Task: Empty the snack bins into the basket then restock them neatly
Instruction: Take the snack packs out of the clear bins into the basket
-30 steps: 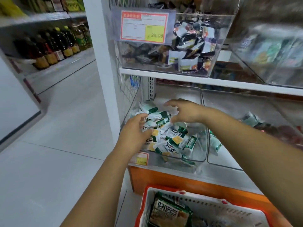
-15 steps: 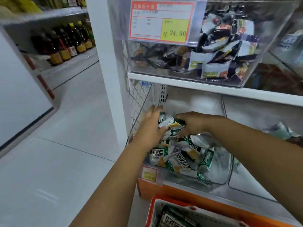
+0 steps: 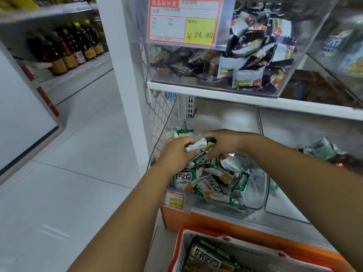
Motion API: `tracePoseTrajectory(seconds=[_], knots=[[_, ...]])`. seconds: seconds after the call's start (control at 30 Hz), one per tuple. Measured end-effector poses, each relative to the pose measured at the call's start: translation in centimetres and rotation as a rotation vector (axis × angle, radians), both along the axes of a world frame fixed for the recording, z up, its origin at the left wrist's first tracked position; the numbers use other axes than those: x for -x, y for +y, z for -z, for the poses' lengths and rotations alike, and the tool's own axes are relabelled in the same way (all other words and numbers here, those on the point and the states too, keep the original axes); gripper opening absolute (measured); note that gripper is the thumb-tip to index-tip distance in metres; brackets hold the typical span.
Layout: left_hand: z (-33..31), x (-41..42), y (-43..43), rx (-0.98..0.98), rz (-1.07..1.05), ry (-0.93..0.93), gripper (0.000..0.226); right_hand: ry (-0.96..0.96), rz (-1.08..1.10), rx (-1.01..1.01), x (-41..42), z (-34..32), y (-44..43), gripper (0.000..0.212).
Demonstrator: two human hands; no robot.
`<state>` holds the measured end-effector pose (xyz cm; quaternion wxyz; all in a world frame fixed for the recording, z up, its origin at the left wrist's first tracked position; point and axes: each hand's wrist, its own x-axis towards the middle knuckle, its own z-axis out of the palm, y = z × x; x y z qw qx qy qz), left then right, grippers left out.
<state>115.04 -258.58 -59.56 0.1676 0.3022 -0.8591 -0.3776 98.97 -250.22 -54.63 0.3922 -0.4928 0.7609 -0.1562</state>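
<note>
- The lower clear bin [image 3: 257, 201] sits on the bottom shelf above an orange base [image 3: 176, 218]. Green-white snack packets [image 3: 212, 185] lie inside it.
- The left hand [image 3: 175, 154] and the right hand [image 3: 224, 143] both grasp packets over this bin.
- The basket [image 3: 181, 250] is below and holds one packet.
- The aisle has a pale tiled floor [image 3: 68, 183], and bottles [image 3: 74, 48] stand on a far shelf.

Left hand [image 3: 174, 156], right hand [image 3: 222, 144] grip green-white snack packets [image 3: 200, 146] over clear bin [image 3: 257, 197]; basket [image 3: 181, 250] below.
</note>
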Motion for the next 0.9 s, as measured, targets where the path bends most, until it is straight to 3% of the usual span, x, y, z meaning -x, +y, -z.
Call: tracePoseTrajectory(seconds=[0.1, 0.23, 0.37, 0.43, 0.53, 0.73, 0.9], knots=[[-0.6, -0.8, 0.2, -0.016, 0.021, -0.032, 0.044, 0.058, 0.021, 0.047, -0.5, -0.7, 0.9, 0.042], [-0.8, -1.2, 0.2, 0.064, 0.059, -0.250, 0.060, 0.311, 0.032, 0.181, -0.9, -2.4, 3.3, 0.052], [-0.2, -0.5, 0.7, 0.132, -0.008, -0.323, 0.046, 0.394, 0.119, 0.335, -1.2, -3.8, 6.2, 0.050], [-0.2, -0.5, 0.9, 0.089, -0.049, -0.288, 0.034, 0.319, 0.205, 0.426, -1.4, -4.3, 7.9, 0.046], [-1.4, -1.2, 1.7, 0.088, -0.100, -0.186, 0.028, 0.009, 0.383, 0.541, -2.7, -5.5, 10.3, 0.040], [-6.4, -5.0, 6.7, -0.054, -0.160, 0.348, 0.018, -0.300, 0.543, 0.664, -5.8, -6.8, 15.6, 0.036], [-7.0, -8.4, 14.4, -0.191, -0.042, 0.401, 0.016, -0.426, 0.578, 0.660, -8.1, -5.1, 22.7, 0.036]])
